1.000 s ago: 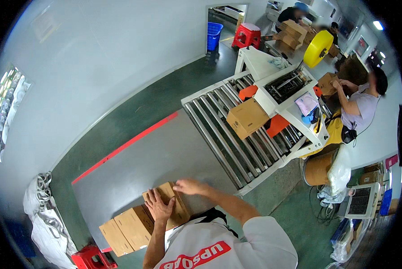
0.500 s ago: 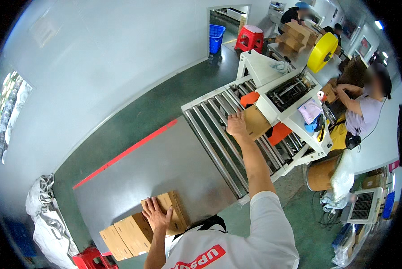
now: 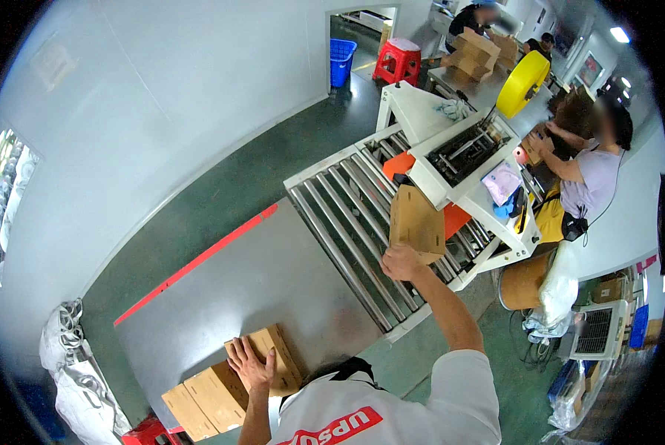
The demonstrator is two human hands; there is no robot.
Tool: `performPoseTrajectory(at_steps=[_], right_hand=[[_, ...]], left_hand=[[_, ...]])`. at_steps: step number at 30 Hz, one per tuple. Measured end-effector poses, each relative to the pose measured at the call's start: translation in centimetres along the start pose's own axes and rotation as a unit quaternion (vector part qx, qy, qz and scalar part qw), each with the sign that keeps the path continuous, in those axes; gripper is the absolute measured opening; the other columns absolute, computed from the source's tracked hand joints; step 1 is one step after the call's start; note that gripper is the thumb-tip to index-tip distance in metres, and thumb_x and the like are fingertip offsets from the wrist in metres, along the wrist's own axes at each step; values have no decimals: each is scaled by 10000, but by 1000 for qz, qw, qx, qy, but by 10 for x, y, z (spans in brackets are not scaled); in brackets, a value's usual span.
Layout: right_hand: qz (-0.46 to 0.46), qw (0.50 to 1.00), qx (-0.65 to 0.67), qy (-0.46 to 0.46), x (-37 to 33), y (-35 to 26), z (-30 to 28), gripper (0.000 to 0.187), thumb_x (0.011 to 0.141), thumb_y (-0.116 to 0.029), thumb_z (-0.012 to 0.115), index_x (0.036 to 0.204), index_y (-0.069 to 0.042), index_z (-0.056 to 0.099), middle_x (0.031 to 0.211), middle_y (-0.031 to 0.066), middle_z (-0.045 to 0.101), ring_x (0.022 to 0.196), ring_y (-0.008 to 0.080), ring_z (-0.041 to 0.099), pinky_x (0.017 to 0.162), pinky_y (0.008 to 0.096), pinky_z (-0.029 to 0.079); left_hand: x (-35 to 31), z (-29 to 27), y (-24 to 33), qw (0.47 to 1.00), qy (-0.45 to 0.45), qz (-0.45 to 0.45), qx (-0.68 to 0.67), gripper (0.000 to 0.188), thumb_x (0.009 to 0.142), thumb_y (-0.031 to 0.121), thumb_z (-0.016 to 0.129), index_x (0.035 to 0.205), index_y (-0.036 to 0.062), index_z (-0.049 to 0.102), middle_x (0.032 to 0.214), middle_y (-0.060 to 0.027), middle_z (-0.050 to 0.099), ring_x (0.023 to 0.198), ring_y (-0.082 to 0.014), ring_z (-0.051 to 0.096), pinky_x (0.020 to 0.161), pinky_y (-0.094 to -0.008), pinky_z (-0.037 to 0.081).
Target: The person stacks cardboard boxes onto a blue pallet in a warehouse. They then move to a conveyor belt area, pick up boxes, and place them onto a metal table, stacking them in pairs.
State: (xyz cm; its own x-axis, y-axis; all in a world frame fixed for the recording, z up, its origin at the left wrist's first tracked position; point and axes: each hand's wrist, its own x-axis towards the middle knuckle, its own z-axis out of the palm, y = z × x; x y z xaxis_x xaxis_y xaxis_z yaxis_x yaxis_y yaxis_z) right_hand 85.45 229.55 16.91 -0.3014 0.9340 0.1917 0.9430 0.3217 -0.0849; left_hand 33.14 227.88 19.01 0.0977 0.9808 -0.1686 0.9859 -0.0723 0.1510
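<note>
My right hand [image 3: 403, 262] grips the near end of a brown cardboard box [image 3: 415, 219] on the metal rollers, just outside the white box-sealing machine [image 3: 462, 159]. Its fingers curl over the box's edge. Lower left, my left hand [image 3: 251, 366] lies with spread fingers on another cardboard box [image 3: 277, 348] on the grey table. Against that one stand more cardboard boxes [image 3: 206, 399] in a row along the table's near edge.
The grey table [image 3: 266, 267] with a red edge strip meets the roller conveyor [image 3: 347, 222]. A yellow tape roll [image 3: 523, 84] tops the machine. A co-worker [image 3: 596, 163] handles a box beyond it. A red stool [image 3: 398, 61] and blue basket [image 3: 341, 62] stand by the doorway.
The box at the machine has come further out onto the rollers and turned. My right hand has shifted from its left side to its near end. My left hand stays on its box.
</note>
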Motion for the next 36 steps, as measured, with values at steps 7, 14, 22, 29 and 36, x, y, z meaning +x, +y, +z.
performPoseTrajectory(at_steps=[7,14,22,29,36], right_hand=[[272,956,26,108,38,9,-33,226,808,-232,672,853,-25,593,893,155,572,882,349,582,766,457,475],[447,892,33,-63,76,89,-33,655,844,-356,667,1333,17,440,1336,243,469,1145,390,549,929,464,489],[522,841,55,-131,104,103,-54,698,824,-433,688,1317,7,462,1392,215,438,1226,358,519,1011,449,458],[400,910,19,-108,73,53,-47,519,826,-400,680,1080,45,603,1187,237,558,1009,398,613,865,479,516],[387,922,21,2,26,18,-47,474,807,-406,695,1006,20,633,1063,220,591,1033,394,574,910,493,456]], left_hand=[[0,11,-8,1000,13,3,-4,895,834,642,504,1491,78,276,1555,-190,215,1448,-377,138,1147,-578,93],[1,2,-4,1000,-7,7,-8,913,835,646,485,1493,56,260,1556,-208,200,1448,-394,120,1156,-573,65],[1,6,-6,1000,3,14,-3,934,814,654,519,1474,37,281,1536,-229,225,1437,-421,134,1131,-603,103],[1,3,0,1000,-2,16,2,935,813,646,512,1483,42,266,1541,-221,220,1445,-409,118,1134,-597,109],[-2,3,-3,1000,-8,9,10,929,817,637,508,1491,49,257,1565,-197,178,1455,-384,102,1145,-585,94]])
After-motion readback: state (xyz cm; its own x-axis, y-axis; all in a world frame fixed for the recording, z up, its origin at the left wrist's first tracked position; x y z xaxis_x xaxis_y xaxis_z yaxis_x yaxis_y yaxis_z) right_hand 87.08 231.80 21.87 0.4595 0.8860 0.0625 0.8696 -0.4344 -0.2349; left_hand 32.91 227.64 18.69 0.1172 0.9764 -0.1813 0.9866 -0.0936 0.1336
